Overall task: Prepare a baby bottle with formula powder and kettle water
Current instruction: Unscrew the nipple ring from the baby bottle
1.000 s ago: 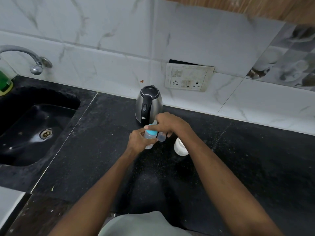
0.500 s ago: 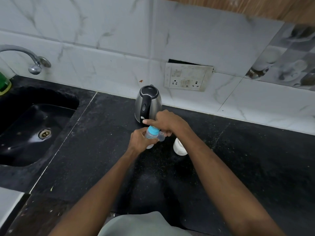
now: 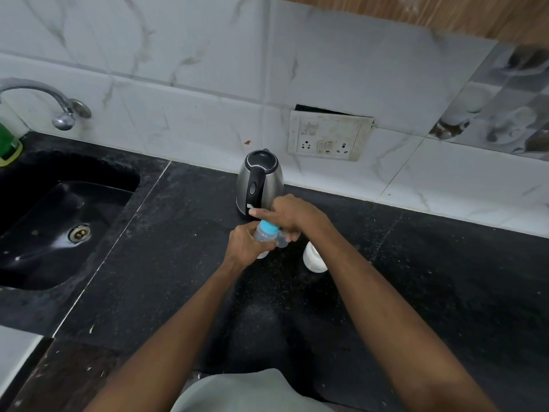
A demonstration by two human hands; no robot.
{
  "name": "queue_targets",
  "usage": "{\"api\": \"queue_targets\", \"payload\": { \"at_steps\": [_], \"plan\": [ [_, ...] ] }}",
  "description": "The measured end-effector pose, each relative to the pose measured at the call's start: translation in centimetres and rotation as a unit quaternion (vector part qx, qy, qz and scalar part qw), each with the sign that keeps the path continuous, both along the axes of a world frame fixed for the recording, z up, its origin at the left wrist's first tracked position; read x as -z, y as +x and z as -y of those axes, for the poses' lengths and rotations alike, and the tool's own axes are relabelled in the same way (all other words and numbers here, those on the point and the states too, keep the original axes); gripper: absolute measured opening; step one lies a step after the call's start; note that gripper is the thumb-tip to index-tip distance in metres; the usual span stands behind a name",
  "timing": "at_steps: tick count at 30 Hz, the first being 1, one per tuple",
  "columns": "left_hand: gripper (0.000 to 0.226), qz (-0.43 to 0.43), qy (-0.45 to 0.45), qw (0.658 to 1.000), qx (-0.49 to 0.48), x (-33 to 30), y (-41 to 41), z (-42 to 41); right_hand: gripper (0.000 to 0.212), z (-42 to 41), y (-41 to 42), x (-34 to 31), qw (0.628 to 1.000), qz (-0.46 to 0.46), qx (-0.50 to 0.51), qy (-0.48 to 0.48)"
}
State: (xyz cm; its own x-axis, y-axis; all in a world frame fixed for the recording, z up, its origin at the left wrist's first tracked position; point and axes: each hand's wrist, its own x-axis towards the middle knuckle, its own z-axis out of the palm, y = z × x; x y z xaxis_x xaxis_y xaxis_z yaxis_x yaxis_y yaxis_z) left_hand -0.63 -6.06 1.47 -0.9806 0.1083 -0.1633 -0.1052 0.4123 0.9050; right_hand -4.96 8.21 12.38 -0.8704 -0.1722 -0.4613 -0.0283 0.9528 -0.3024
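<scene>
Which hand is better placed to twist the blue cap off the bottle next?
The right hand. Its fingers already curl over the blue cap, while the left hand grips the clear body of the bottle below and steadies it in front of the kettle.

You can't see most of the baby bottle (image 3: pixel 263 233) — your left hand (image 3: pixel 246 244) wraps its body and your right hand (image 3: pixel 289 214) covers its top — while your right wrist hides part of the white container (image 3: pixel 313 258).
</scene>
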Motion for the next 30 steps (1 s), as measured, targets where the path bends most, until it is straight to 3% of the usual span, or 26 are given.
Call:
{"api": "queue_targets", "payload": {
  "at_steps": [5,9,13,17,23,26,30],
  "plan": [
    [0.04,0.009,0.0,1.0,-0.009,0.5,0.0,0.2,0.036,-0.3,-0.8,0.4,0.997,0.017,-0.06,-0.037],
    [0.041,0.008,0.0,1.0,-0.016,0.6,0.0,0.3,0.079,-0.4,-0.9,-0.1,0.995,0.062,-0.055,-0.057],
    [0.047,0.01,-0.001,1.0,-0.019,0.5,-0.2,0.1,0.064,-0.2,-0.8,0.3,0.999,0.033,-0.022,-0.009],
    [0.049,0.009,-0.009,1.0,-0.017,0.8,-0.3,0.2,0.034,-0.3,-1.4,0.2,0.997,0.032,-0.039,-0.051],
    [0.057,0.033,-0.018,0.999,-0.035,1.7,0.3,1.5,0.043,-2.1,-2.1,-0.3,0.983,-0.007,-0.012,-0.184],
    [0.058,0.045,-0.017,0.997,-0.052,1.8,0.8,2.5,0.049,-2.5,-2.5,1.2,0.982,-0.04,-0.004,-0.183],
    [0.056,0.054,-0.014,0.995,-0.082,2.3,1.6,3.9,0.061,-1.6,-2.7,4.5,0.985,-0.017,-0.019,-0.173]
  ]
}}
